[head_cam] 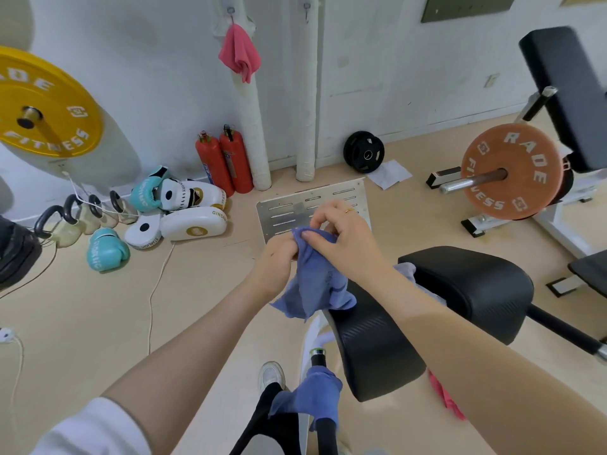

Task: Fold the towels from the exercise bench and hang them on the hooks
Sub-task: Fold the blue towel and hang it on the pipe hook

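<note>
The left hand (276, 261) and right hand (341, 234) both pinch the top edge of a soft blue cloth towel (312, 284), held up in the air over the near end of the black padded desk (460, 290); its lower part hangs crumpled. To fold it well, I would slide the hands apart along that edge to find the corners and shake the cloth flat. A pink towel (239, 54) already hangs on one wall hook; the bare metal hook (307, 9) beside it is free.
</note>
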`<action>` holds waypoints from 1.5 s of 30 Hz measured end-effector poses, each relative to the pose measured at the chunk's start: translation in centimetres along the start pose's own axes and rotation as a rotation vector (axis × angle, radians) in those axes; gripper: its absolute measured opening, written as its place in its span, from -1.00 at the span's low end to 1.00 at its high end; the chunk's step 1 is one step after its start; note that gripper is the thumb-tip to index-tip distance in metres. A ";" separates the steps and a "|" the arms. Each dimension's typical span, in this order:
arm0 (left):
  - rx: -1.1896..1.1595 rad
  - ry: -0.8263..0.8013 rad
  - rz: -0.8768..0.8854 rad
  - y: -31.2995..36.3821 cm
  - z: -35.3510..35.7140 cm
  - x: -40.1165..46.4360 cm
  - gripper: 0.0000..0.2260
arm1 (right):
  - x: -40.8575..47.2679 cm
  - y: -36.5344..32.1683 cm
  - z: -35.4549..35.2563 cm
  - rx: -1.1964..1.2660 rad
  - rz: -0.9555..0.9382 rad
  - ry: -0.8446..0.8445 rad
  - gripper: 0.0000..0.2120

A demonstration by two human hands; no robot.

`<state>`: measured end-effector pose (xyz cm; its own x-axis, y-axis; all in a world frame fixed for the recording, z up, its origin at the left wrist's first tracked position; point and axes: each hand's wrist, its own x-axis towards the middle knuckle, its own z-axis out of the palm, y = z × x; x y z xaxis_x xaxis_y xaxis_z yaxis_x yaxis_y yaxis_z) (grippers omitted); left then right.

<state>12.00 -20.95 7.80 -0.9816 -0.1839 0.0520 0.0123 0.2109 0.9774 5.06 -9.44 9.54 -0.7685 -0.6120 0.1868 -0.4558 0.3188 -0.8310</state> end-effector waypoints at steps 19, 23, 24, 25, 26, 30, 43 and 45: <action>0.138 0.094 0.049 3.9 -1.0 -4.0 -0.85 | -3.8 -3.5 0.0 0.251 0.045 -0.021 -0.81; -0.006 0.104 -0.026 3.5 -1.2 -5.3 -0.82 | -5.0 -3.6 0.2 0.548 0.148 -0.174 -0.76; -0.019 0.111 -0.030 3.4 -1.2 -5.5 -0.82 | -5.2 -3.6 0.2 0.578 0.165 -0.215 -0.78; -0.040 0.125 -0.037 3.6 -1.1 -5.8 -0.82 | -5.2 -3.6 0.2 0.597 0.182 -0.255 -0.80; -0.067 0.144 -0.040 3.6 -1.2 -5.9 -0.81 | -5.1 -3.5 0.2 0.614 0.200 -0.295 -0.82; -0.157 0.198 -0.097 3.6 -2.5 -6.3 -0.79 | -4.9 -3.3 0.8 0.660 0.296 -0.484 -0.86; -0.337 0.644 -0.213 0.0 -17.1 -10.4 -0.79 | -3.1 -2.7 8.7 -0.377 0.476 -0.878 -0.77; -0.277 0.635 -0.251 -1.4 -19.3 -11.6 -0.77 | -2.6 -2.3 9.9 -0.504 0.457 -0.739 -0.80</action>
<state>27.02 -37.62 9.76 -0.6628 -0.7329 -0.1536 -0.0682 -0.1452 0.9870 12.61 -15.76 5.78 -0.5236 -0.5957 -0.6091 -0.4552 0.7999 -0.3910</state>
